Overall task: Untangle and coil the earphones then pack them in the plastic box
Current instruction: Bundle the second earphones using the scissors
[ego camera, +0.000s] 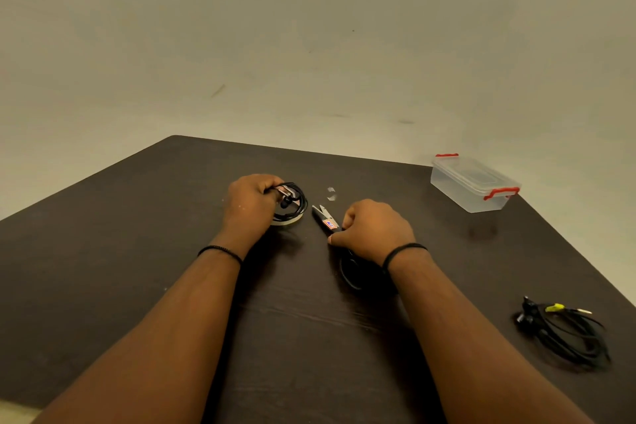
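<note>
My left hand (251,201) grips a coiled set of black earphones (292,203) at the middle of the dark table, above a roll of tape (287,221) that peeks out beneath the coil. My right hand (373,229) holds a small pair of black scissors (325,218), blades pointing up and left toward the coil. A clear plastic box (473,184) with red latches stands shut at the table's far right. A second, tangled set of black earphones (564,330) with a yellow tag lies at the near right.
The dark wooden table (172,251) runs to a far edge against a plain pale wall. A small scrap of clear tape (331,194) lies just beyond the scissors. A dark loop (347,272) lies under my right wrist.
</note>
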